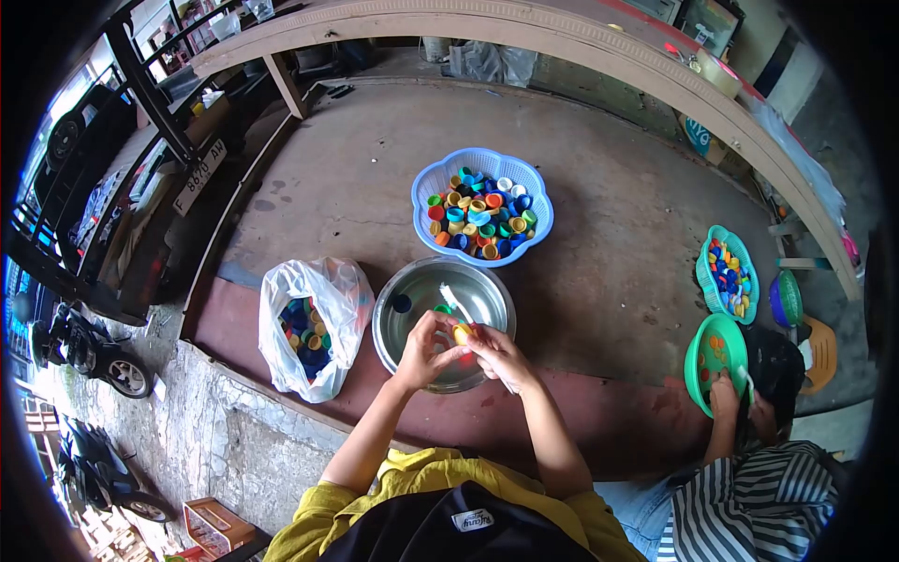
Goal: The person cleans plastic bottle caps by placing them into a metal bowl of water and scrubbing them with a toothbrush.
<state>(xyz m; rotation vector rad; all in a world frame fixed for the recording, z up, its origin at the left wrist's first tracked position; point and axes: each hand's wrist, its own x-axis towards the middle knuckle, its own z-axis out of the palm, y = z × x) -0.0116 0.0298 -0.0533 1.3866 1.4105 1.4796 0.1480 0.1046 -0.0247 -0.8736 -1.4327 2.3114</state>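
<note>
Over a metal bowl (501, 309) of water, my left hand (426, 353) pinches a yellow bottle cap (462, 333). My right hand (501, 356) is closed around a white-bristled brush (455, 302), its handle running down under the palm, its fingers beside the cap. A dark cap (402, 303) and a green cap lie in the bowl, partly hidden by my hands. Behind the bowl, a blue plastic basket (426, 178) holds many coloured caps. To the left, a white plastic bag (349, 290) stands open with more caps inside.
At the right, a co-worker in striped sleeves (749, 506) has hands at a green basin (695, 375). A teal basket (709, 281) of caps stands behind it. A wooden bench edge (524, 19) crosses the top. Motorbikes (103, 365) are on the floor at the left.
</note>
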